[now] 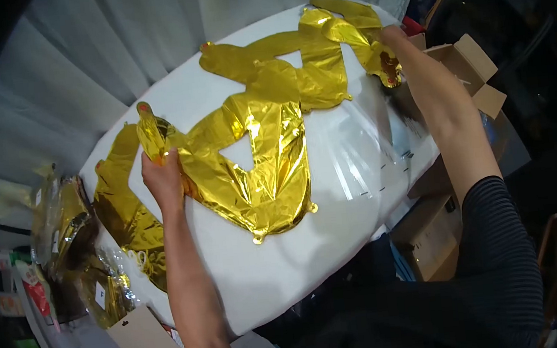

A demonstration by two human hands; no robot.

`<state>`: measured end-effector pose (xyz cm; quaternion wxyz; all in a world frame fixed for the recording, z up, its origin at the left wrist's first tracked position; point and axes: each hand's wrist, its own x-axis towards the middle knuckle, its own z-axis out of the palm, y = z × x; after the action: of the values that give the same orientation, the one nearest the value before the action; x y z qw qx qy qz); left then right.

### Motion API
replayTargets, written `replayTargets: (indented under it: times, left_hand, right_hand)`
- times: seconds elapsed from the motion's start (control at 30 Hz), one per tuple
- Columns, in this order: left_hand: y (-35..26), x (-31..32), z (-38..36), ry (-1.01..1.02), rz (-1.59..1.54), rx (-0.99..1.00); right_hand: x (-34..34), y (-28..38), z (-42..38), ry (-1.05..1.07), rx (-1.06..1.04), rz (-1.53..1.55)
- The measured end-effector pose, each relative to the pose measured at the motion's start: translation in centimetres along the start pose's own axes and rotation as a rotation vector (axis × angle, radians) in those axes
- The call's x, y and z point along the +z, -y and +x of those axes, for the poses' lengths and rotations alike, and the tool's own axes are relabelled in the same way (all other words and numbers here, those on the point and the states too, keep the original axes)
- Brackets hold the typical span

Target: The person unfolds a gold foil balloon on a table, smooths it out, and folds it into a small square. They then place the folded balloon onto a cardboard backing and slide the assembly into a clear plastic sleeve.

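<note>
Flat gold foil balloons, joined or overlapping, spread across the white table (263, 296). The nearest foil balloon (271, 168) is creased, with a triangular gap in its middle and small tabs at its lower edge. My left hand (163, 177) pinches its left end, where the foil folds upward. At the far right my right hand (394, 37) is closed at the end of another gold foil balloon (345, 30), whose tip hangs below; the fingers are partly hidden. To the left of my left hand, a further piece of gold foil (123, 195) drapes over the table edge.
Clear plastic film (369, 145) lies on the table's right side. Open cardboard boxes (462, 65) stand beyond that edge, and another box (429, 240) sits below. At the left are plastic-wrapped gold packets (68, 221) and a beige card (148, 341). A pale curtain (145, 39) hangs behind.
</note>
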<state>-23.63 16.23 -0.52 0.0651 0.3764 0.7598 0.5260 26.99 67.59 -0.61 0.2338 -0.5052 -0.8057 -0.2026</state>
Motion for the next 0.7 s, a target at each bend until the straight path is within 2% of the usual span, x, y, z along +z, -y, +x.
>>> replayTargets:
  times: [0.03, 0.07, 0.13, 0.2, 0.27, 0.37, 0.5, 0.53, 0.67, 0.7]
  left_hand:
    - [0.2, 0.1, 0.2, -0.005, -0.007, 0.020]
    - [0.4, 0.2, 0.3, -0.008, -0.015, 0.043]
    - [0.0, 0.2, 0.3, 0.029, 0.013, -0.013]
    - [0.6, 0.0, 0.5, 0.005, -0.013, 0.060]
    - [0.2, 0.0, 0.2, -0.005, 0.015, 0.052]
    - [0.7, 0.2, 0.5, -0.009, 0.047, 0.072]
    - [0.5, 0.2, 0.3, 0.005, 0.009, 0.031]
    - [0.5, 0.2, 0.4, 0.002, 0.027, 0.022]
    - [1.0, 0.2, 0.6, -0.003, 0.009, 0.015]
    - [0.6, 0.3, 0.4, 0.005, -0.005, 0.002]
  right_hand:
    - [-0.7, 0.2, 0.3, -0.204, -0.219, 0.070]
    - [-1.5, 0.4, 0.4, -0.082, -0.146, 0.226]
    - [-7.5, 4.9, 0.0, 0.412, 0.573, 0.546]
    - [-11.7, 7.1, 1.0, 0.557, 0.834, 0.629]
    - [-14.4, 7.7, 2.9, 0.608, 0.899, 0.611]
    - [-16.3, 6.4, 5.9, 0.703, 0.855, 0.450]
    - [-13.9, 0.2, 12.9, 0.065, 0.597, 0.330]
    - [-15.4, 1.0, 13.4, 0.056, 0.591, 0.333]
    - [-26.6, 5.3, 14.7, -0.087, 0.325, -0.291]
    - [-28.0, 6.7, 14.2, -0.127, 0.334, -0.320]
